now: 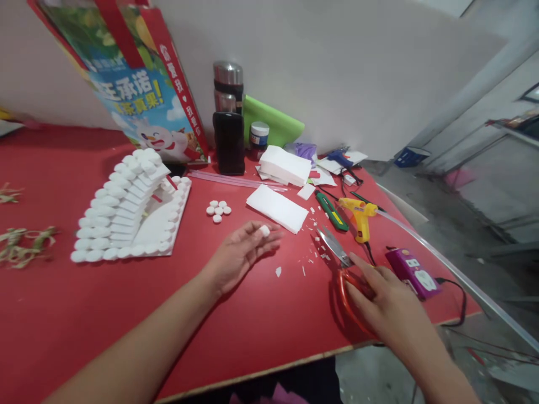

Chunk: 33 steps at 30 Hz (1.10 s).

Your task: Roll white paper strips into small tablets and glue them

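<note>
My left hand [242,252] is over the middle of the red table, pinching a small white round piece [265,230] between thumb and fingertips. My right hand [389,300] is wrapped around the red handles of a pair of scissors [337,247], whose blades point away from me and to the left. White paper scraps [278,271] are scattered between the two hands. Beyond my left hand sits a small cluster of white discs [218,211]. To its left, a white stepped model [126,207] is edged with rows of similar rounded white pieces.
A yellow glue gun [360,216] with a long clear stick, a green utility knife [332,211] and a purple power socket [412,274] lie at the right. Folded white paper [277,207] is ahead. A phone [228,143], flask [228,84] and printed bag [143,90] stand behind.
</note>
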{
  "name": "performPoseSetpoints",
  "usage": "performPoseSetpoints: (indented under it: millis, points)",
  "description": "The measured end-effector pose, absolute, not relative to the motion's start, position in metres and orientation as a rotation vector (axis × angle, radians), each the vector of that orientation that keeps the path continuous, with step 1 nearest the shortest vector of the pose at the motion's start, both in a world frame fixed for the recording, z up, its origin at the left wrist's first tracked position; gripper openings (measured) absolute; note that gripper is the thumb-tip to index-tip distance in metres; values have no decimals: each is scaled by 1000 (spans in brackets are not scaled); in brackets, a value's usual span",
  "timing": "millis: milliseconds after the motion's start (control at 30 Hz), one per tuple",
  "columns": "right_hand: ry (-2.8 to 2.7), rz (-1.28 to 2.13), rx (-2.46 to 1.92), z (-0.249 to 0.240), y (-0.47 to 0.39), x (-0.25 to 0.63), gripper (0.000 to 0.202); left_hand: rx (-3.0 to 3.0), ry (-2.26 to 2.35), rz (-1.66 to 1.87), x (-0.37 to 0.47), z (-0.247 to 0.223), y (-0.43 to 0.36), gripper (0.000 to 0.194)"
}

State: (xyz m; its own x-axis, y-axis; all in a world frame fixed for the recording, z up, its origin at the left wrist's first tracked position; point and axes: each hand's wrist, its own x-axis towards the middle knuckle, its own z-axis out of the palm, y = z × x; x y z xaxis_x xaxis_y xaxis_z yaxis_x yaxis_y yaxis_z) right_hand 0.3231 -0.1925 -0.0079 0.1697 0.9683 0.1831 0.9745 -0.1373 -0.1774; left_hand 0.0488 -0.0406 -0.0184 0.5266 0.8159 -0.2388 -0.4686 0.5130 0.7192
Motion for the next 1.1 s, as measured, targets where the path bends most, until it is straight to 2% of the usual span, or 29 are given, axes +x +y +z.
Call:
performPoseSetpoints:
  millis: [167,367,467,567,633,733,833,967,1100]
  points:
    - [-1873,-165,-2359,-15,-146,301,48,651,624,894,31,-21,-25,21]
    - [-2074,-365,-2438,0,-119,290,41,559,646,934,32,-17,-25,12]
    - [-2206,-385,-2161,11,-125,260,36,534,606,894,32,-15,-26,13]
    - [-2568,-186,-1557,5,-137,224,43,509,571,889,30,-14,-27,17]
    - [-2726,-57,-1329,-6,-144,214,51,495,557,893,30,-14,-26,18]
    - [-2547,-135,-1593,-19,-146,229,52,516,545,897,31,-13,-26,23]
    - [-2250,-212,-1758,-9,-132,257,35,623,604,942,34,-12,-29,26]
    - [-1941,46,-1607,28,-101,256,17,881,709,1024,36,-12,-34,28]
    - [-1616,566,-1490,45,-67,227,19,1069,789,1048,35,-8,-37,28]
